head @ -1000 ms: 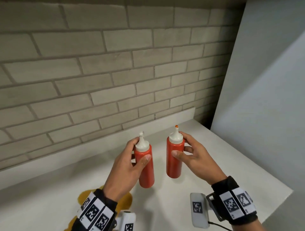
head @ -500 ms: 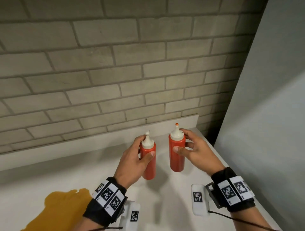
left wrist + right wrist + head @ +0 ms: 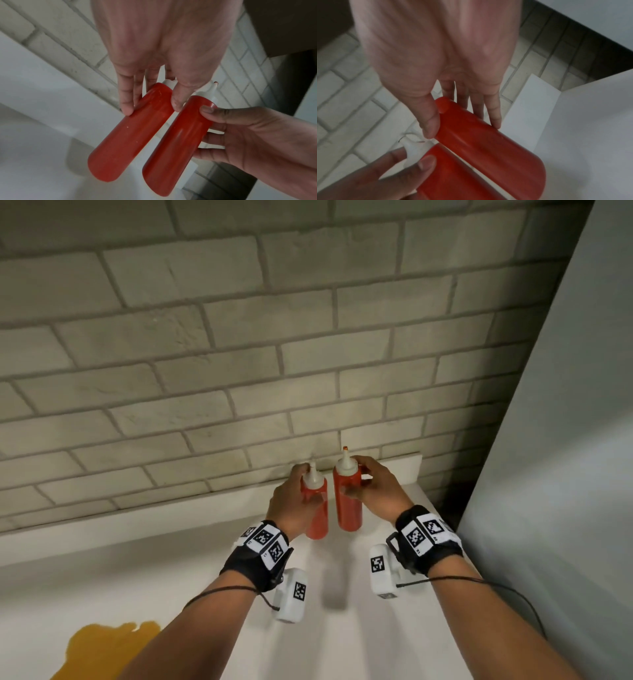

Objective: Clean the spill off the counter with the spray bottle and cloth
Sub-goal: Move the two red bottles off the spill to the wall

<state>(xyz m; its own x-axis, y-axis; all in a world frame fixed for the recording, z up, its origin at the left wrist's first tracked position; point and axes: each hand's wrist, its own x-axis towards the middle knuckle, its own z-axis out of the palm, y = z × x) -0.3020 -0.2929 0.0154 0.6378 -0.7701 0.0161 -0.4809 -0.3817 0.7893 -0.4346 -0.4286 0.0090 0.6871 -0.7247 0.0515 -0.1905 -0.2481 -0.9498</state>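
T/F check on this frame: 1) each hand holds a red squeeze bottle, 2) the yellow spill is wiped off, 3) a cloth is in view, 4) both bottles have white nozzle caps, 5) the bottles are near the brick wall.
1. True. The left hand grips one red plastic squeeze bottle, and the right hand grips the other red squeeze bottle.
2. False. The yellow-orange spill lies on the white counter, near the left forearm.
3. False. No cloth shows in any view, nor a spray bottle.
4. True. Each bottle has a white cone-shaped cap; the right one's tip is orange.
5. True. Both bottles are upright at the back of the counter, close to the grey brick wall.
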